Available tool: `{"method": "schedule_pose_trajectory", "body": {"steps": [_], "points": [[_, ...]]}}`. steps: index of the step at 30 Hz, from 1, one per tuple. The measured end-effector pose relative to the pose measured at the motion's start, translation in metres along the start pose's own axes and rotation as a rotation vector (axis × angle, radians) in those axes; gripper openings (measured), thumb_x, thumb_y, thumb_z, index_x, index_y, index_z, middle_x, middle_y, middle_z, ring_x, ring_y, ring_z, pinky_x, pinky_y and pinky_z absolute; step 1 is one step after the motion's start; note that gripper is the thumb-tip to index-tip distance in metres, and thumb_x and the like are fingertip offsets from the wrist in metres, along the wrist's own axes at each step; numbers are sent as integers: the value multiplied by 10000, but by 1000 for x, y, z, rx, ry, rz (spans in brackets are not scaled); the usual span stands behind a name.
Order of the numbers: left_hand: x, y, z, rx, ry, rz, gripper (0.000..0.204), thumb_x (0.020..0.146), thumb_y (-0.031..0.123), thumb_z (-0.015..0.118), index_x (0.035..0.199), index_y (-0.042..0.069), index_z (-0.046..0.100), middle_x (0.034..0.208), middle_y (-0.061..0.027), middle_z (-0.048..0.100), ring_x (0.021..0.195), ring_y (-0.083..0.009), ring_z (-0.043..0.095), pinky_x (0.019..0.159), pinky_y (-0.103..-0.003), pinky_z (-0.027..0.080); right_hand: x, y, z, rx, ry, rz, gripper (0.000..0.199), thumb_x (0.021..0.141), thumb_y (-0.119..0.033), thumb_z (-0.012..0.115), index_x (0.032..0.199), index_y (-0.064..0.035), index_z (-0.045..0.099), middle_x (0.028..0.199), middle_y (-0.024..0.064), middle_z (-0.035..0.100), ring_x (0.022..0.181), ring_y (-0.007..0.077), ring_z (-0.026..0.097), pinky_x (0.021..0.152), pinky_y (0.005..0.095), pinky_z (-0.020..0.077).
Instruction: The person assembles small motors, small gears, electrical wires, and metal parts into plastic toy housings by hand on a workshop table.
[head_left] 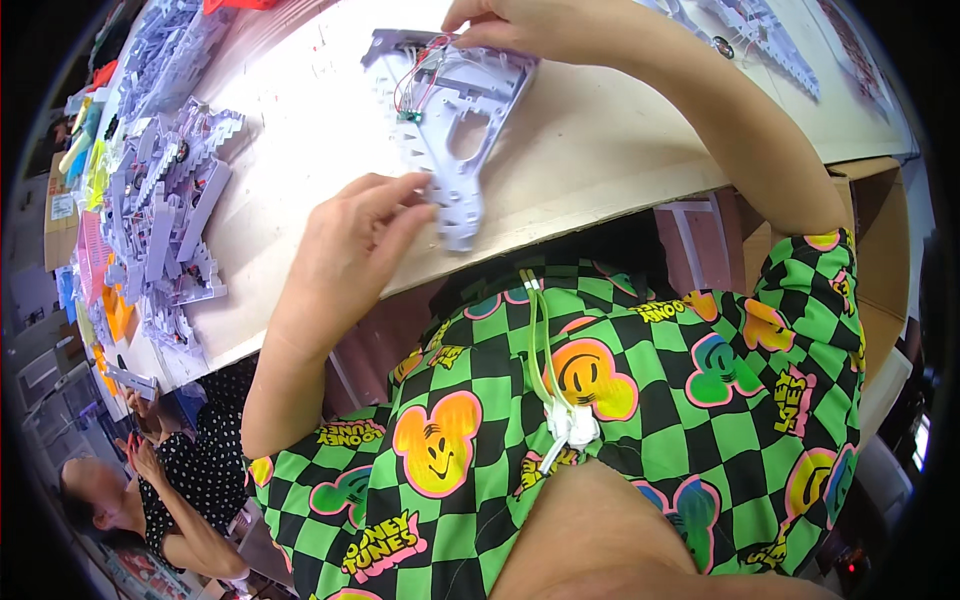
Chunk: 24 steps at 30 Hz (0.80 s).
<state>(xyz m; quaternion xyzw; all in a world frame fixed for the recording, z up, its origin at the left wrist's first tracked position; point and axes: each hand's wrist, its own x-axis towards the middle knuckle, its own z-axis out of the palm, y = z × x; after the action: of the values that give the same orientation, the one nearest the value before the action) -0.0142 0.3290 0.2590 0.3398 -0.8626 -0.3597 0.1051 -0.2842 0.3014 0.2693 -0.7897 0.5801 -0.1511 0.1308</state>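
A pale grey plastic housing half (462,185) lies on the table just in front of me, its ribbed inside facing up. It has a toothed left edge and an oval opening. Thin red and light wires (420,75) run inside its far part to a small green circuit board (409,116). My left hand (355,235) has thumb and forefinger closed on the housing's near left edge. At the far end, my right hand (515,28) bends its fingers together over the rim beside the wires; what its fingertips hold is hidden.
Piles of similar grey plastic parts (165,200) cover the table's left side. More housings (760,45) lie at the far right. A cardboard box (880,260) stands by the right table edge. At lower left a person in a dotted top (205,455) handles a grey part.
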Motion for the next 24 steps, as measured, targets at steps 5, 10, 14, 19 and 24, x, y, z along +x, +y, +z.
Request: {"method": "schedule_pose_trajectory", "body": {"steps": [5, 10, 14, 19, 24], "points": [[8, 17, 11, -110, -73, 200, 280, 844, 41, 648, 1123, 58, 668, 989, -91, 683, 750, -136, 612, 645, -263, 482, 17, 12, 2, 207, 15, -175, 172, 818, -110, 649, 962, -38, 710, 878, 156, 697, 798, 269, 667, 750, 336, 511], [53, -25, -21, 420, 464, 442, 380, 777, 99, 729, 1147, 70, 651, 1091, -118, 651, 944, -252, 618, 790, -319, 498, 20, 20, 5, 299, -22, -117, 148, 799, -59, 666, 935, -45, 721, 868, 135, 705, 784, 219, 668, 737, 304, 510], [59, -47, -26, 283, 346, 272, 475, 728, 151, 781, 1174, 69, 641, 1141, -110, 629, 993, -253, 594, 798, -321, 489, 25, 20, 8, 279, 7, -191, 155, 801, -66, 668, 946, -42, 718, 866, 133, 706, 782, 218, 667, 736, 301, 511], [65, -38, -5, 201, 373, 227, 492, 686, 200, 816, 1138, 74, 667, 1111, -98, 637, 822, -212, 626, 699, -296, 499, 19, 18, -8, 193, 40, -88, 162, 814, -75, 666, 964, -26, 705, 869, 147, 700, 790, 225, 665, 735, 313, 509], [55, -21, 9, 256, 444, 168, 424, 672, 225, 822, 1057, 99, 694, 1012, -70, 647, 558, -174, 567, 690, -299, 472, 7, -1, -28, 223, 253, -128, 168, 844, -108, 657, 949, 18, 694, 899, 165, 677, 835, 253, 649, 768, 345, 502]]}}
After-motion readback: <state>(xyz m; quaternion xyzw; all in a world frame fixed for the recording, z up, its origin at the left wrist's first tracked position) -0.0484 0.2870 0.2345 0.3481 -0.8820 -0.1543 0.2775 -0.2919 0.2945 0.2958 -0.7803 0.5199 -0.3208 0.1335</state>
